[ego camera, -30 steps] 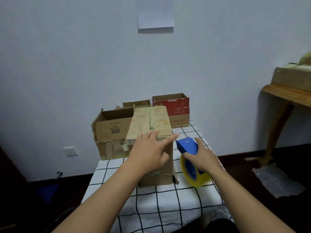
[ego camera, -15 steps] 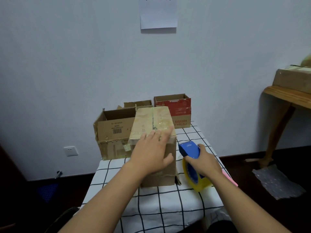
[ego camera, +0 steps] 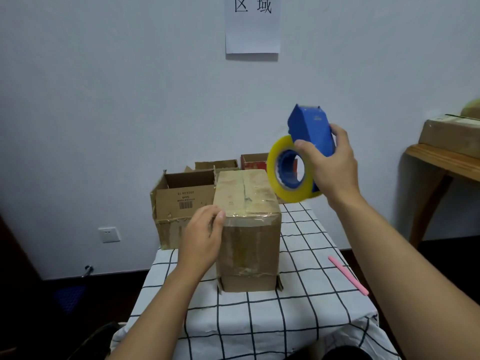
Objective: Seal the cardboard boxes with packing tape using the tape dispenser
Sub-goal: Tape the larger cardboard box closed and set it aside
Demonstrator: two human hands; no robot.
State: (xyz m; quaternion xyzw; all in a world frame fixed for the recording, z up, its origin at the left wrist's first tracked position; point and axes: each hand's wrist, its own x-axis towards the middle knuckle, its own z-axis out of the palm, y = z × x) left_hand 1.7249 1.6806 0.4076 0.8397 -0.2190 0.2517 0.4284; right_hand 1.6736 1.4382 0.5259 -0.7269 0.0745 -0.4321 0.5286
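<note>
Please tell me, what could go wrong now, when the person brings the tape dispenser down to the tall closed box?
1. The tall box stands upright and the left hand steadies only its left side; a hard pull of tape might tip it.
2. The right hand holds the tape dispenser raised, its cutting edge upward; fingers could slip onto it.
3. The pink pen lies near the table's right edge; an arm might knock it off.

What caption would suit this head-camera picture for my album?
Right hand lifts the blue tape dispenser while the left hand steadies a closed cardboard box.
</note>
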